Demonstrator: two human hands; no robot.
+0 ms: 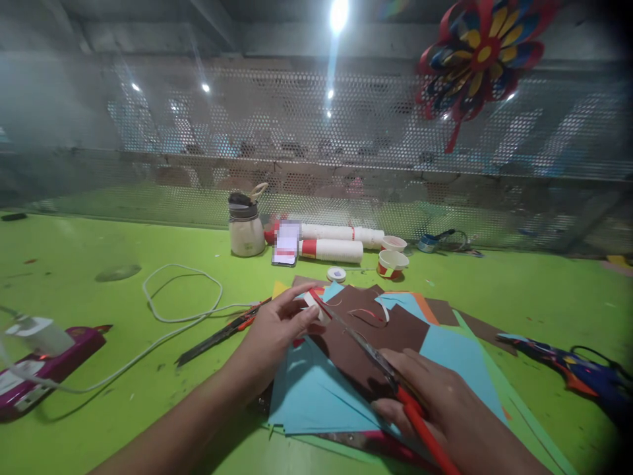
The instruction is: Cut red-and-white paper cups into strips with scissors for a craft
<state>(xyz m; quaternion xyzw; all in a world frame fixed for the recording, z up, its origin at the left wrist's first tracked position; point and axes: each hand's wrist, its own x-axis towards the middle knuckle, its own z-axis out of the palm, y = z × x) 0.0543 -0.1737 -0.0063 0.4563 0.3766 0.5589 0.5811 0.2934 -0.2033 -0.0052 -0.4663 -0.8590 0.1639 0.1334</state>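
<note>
My left hand [281, 323] pinches a small white piece with a red edge [312, 301], perhaps cut from a paper cup. My right hand [432, 389] is closed around red-handled scissors [372, 351], their blades pointing up and left to that piece. Whether the blades are parted at the tip is too small to tell. Below both hands lie brown paper sheets [353, 359] and light blue paper sheets [316, 396]. Thin curled red and white strips [382, 310] rest on the brown paper.
Behind the papers stand a bottle [247, 236], a phone [286, 244], stacks of paper cups [341, 251] and cut cups [393, 264]. A dark-bladed cutter [217, 340] and a white cable [163, 340] lie left, near a purple power strip [82, 346]. A glue gun [568, 363] lies right.
</note>
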